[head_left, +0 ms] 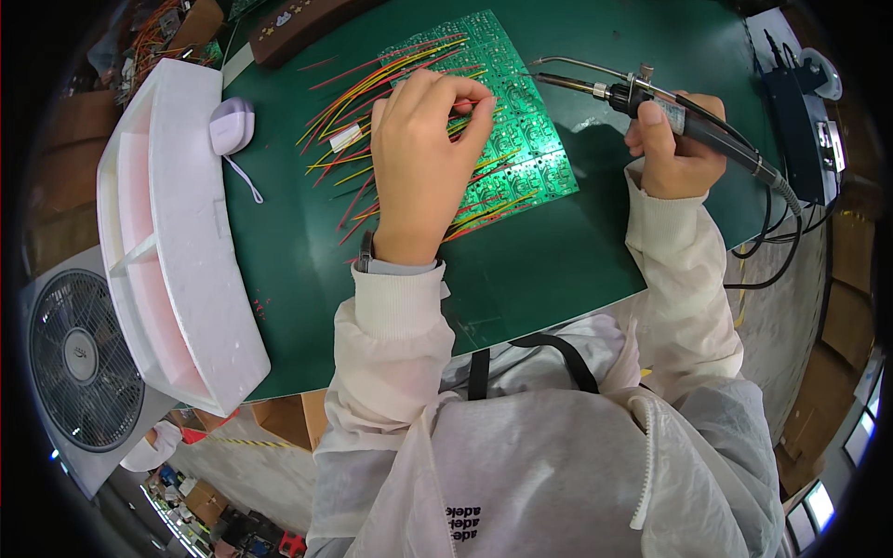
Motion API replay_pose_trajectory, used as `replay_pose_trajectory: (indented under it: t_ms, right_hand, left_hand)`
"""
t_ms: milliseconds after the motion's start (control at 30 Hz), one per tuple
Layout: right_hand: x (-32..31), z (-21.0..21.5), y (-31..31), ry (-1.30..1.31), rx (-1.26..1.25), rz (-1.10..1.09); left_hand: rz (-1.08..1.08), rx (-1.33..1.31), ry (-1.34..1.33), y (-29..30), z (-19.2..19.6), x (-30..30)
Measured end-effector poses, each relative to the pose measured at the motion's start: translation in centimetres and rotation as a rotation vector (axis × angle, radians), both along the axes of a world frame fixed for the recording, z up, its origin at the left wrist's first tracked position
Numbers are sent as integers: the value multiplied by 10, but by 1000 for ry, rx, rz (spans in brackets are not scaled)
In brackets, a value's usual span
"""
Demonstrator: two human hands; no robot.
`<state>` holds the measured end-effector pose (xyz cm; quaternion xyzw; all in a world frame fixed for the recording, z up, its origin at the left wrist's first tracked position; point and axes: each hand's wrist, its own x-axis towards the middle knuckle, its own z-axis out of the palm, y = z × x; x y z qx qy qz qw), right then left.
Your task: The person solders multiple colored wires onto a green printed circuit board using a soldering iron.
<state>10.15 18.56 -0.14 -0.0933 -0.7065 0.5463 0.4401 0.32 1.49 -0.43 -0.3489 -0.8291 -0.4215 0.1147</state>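
Observation:
A green circuit board panel [549, 158] lies on the green table mat, with many small pads across it. Red and yellow wires [326, 126] stretch leftward from the board in a loose fan. Over its left part is my left hand [419, 167], thumb and forefinger pinched on what looks like a thin red wire; the palm hides some wires beneath. To the right of the board, my right hand [684, 153] grips a soldering iron [726, 144] that has a thin metal tube along its top. The iron's tip points left, above the board's upper right edge.
A white foam box [200, 232] with compartments stands along the left edge, a pale purple case [232, 126] with a strap beside it. A brown object [298, 28] lies at the far edge. Right, a dark station [800, 130] has black cables. A fan [86, 358] stands lower left.

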Motion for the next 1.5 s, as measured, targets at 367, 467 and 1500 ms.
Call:
replay_pose_trajectory:
  t_ms: [367,467,1500]
  right_hand:
    - [4,0,-2,14,171,91]
    - [1,0,-1,31,231,102]
    - [1,-1,1,-49,151,113]
  left_hand:
    - [-35,-2,34,-1,0,-2]
    - [-55,59,7,1,-7,-5]
    - [-57,9,45,0,-3,-6]
